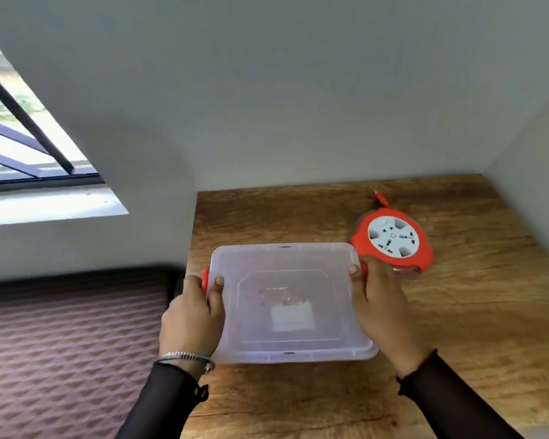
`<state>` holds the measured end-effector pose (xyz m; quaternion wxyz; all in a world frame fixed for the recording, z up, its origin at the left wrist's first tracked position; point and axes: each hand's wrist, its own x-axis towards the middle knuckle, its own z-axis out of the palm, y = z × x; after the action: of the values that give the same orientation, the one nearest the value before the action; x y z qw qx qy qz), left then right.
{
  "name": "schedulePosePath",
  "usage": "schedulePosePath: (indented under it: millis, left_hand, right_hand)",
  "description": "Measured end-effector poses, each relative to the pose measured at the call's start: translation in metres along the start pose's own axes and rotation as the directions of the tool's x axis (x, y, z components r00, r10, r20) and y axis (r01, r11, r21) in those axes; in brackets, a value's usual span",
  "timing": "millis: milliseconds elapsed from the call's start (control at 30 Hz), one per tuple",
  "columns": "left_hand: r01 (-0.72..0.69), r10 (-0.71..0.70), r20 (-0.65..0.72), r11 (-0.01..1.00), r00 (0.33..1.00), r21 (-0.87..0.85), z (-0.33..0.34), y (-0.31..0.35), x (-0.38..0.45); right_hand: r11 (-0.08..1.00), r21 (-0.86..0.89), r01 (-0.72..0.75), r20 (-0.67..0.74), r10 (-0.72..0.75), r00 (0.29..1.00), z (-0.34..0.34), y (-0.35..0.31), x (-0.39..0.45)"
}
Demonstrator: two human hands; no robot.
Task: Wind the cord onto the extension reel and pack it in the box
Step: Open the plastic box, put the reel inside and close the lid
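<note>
Head view shows you facing a grey wall [298,90] with a barred window [23,147] at the left, and under the window a bed with a quilted maroon mattress [61,343] running beside the furniture you work at. The wooden bench [457,312] fills the lower right, pushed into the corner of the wall. On it lies the clear plastic box [286,299], lid on, with a pale label showing through near its middle and an orange latch [205,278] at its left end. Your left hand [192,318] grips the box's left end, fingers [216,291] curled over the lid's edge beside that latch, a silver bangle [187,358] at the wrist above a dark sleeve [162,403]. Your right hand [379,302] is closed on the right end in the same way, thumb on the lid's corner. The orange extension reel [393,240] lies flat on the bench just beyond your right hand, near the box's far right corner, white socket face up. Its cord [382,199] looks mostly wound in, with only a short orange end sticking out toward the wall.
</note>
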<state>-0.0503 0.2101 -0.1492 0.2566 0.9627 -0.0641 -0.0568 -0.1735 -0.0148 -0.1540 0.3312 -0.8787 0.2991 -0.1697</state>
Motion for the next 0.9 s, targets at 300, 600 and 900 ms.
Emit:
schedulePosePath:
  millis: [300, 600, 900]
  left_hand:
    - [0.093, -0.063, 0.092, 0.925, 0.994, -0.368, 0.000, -0.028, 0.013]
    - [0.508, -0.226, 0.462, 0.511, 0.858, -0.693, 0.007, -0.038, 0.015]
    - [0.682, -0.096, 0.679, 0.207, 0.727, -0.701, 0.009, -0.026, 0.027]
  right_hand:
    - [0.977, 0.179, -0.112, -0.042, 0.122, 0.992, -0.005, 0.009, 0.003]
    - [0.995, -0.070, -0.069, -0.036, 0.067, 0.997, -0.015, -0.001, 0.018]
    - [0.855, -0.072, 0.514, 0.509, -0.412, 0.755, 0.070, -0.112, 0.034]
